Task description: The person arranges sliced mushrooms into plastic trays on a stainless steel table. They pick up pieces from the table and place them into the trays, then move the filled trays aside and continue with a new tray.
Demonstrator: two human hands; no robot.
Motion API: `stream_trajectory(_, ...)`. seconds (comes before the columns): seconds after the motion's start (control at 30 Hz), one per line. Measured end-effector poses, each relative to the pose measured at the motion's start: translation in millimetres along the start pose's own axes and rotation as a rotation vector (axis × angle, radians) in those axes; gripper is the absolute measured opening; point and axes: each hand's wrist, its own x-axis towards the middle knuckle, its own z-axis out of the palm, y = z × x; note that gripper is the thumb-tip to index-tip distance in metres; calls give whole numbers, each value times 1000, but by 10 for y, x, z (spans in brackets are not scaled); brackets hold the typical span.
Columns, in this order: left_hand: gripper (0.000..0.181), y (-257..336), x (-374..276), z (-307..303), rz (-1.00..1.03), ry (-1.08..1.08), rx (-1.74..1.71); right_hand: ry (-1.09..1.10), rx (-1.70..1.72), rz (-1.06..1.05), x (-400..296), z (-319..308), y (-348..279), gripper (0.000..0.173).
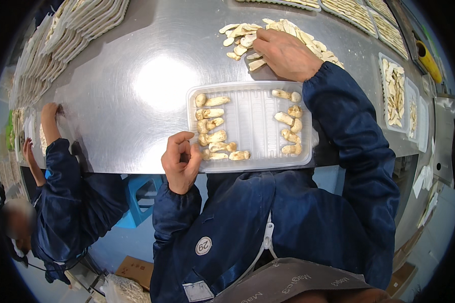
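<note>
In front of me a clear plastic tray (251,123) lies near the steel table's front edge. Small whole pale mushrooms line its left side (212,135) and its right side (291,130), several in each column; the ribbed floor shows between them. My left hand (180,161) is at the tray's left front corner, fingers curled in, with nothing visible in them. Beyond the tray, my right hand (286,53) reaches palm down into a loose heap of cut and sliced mushrooms (307,38). Its fingertips are among the pieces, so whether they pinch one is hidden.
Stacked filled trays (60,49) stand at the far left; more trays of slices (350,15) line the back. At right, a tray of mushroom pieces (393,94) sits beside others. A co-worker's arm (57,132) rests over the table at left, near a blue plastic stool (140,202).
</note>
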Motion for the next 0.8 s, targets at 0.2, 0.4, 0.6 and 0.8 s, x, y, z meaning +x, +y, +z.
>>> stream_trajectory(0.2,22,14,-3,6,-2,-8,35,-80,147,80,-114,-242,35,15)
stream_trajectory(0.4,20,24,-25,21,-35,2,10,99,113,50,-292,-362,355,13)
stream_trajectory(0.6,22,29,-13,40,-37,3,-16,111,146,-39,33,-160,106,14)
stream_trajectory(0.8,24,18,-7,33,-17,-5,-14,34,-17,-109,273,19,6,13)
